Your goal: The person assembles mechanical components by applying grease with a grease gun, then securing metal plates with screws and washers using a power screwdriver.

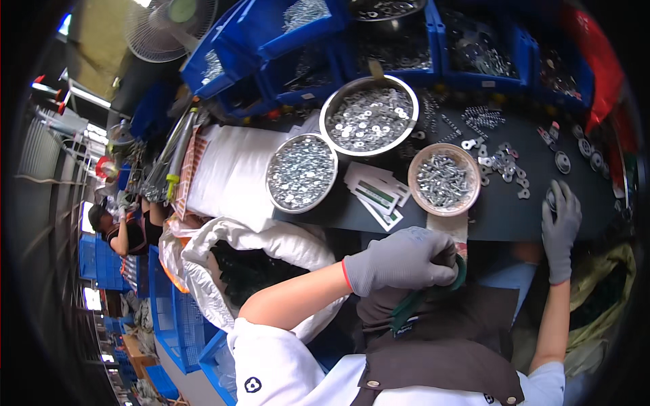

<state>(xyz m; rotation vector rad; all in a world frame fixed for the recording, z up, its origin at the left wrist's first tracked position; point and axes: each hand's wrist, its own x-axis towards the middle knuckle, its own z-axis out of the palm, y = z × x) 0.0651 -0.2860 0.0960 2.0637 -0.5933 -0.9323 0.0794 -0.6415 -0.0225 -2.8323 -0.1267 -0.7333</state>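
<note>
My left hand (399, 262), in a grey glove, is closed in front of my apron. A curved dark green strip (423, 298) is in its fingers and hangs down to the left. Over the right end of the dark table (386, 223), my gloved right hand (562, 230) has its thumb and fingers around a small round metal piece (551, 199). Several similar round metal fittings (586, 147) lie farther back. Left of them are loose metal tabs with holes (504, 162). A pale bowl of screws (443, 181) stands beyond my left hand.
A steel bowl of washers (369, 116) and a bowl of small metal parts (301, 172) stand left of the screws. Printed cards (376, 195) lie between. Blue bins (386, 68) line the back. A white sack (298, 247) with dark green contents sits left; another person (132, 230) is farther off.
</note>
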